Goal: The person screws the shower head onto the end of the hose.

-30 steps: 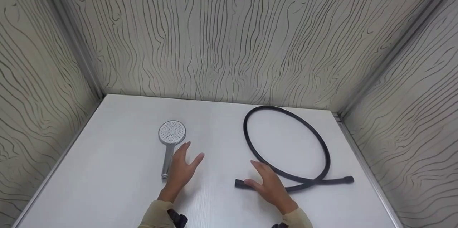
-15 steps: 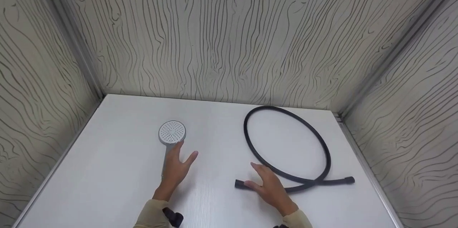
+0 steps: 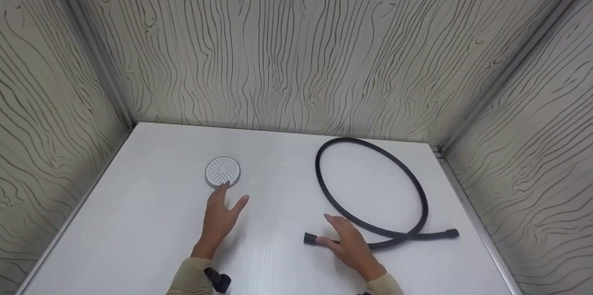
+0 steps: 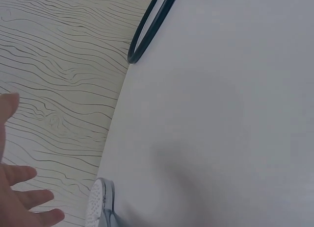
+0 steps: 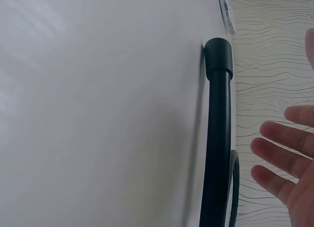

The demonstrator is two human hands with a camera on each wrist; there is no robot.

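Observation:
A round shower head (image 3: pixel 222 169) with a pale, dotted spray face lies at the left of the white table. My left hand (image 3: pixel 217 218) is over its handle and hides it in the head view; the fingers are spread and grip nothing. In the left wrist view the shower head (image 4: pixel 100 202) shows at the bottom, beside the fingers. A black shower hose (image 3: pixel 421 193) lies in a loop at the right. Above its near end my right hand (image 3: pixel 350 244) hovers with fingers apart. The right wrist view shows the hose's end fitting (image 5: pixel 218 55) left of the spread fingers.
The white table (image 3: pixel 278 184) is enclosed by wood-grain panels at the back (image 3: pixel 278 54) and on both sides, with grey metal strips at the corners. The hose's other end (image 3: pixel 452 233) points toward the right edge.
My left hand has shifted left, from beside the shower head's handle to over it. My right hand has barely moved. The shower head and hose lie where they were.

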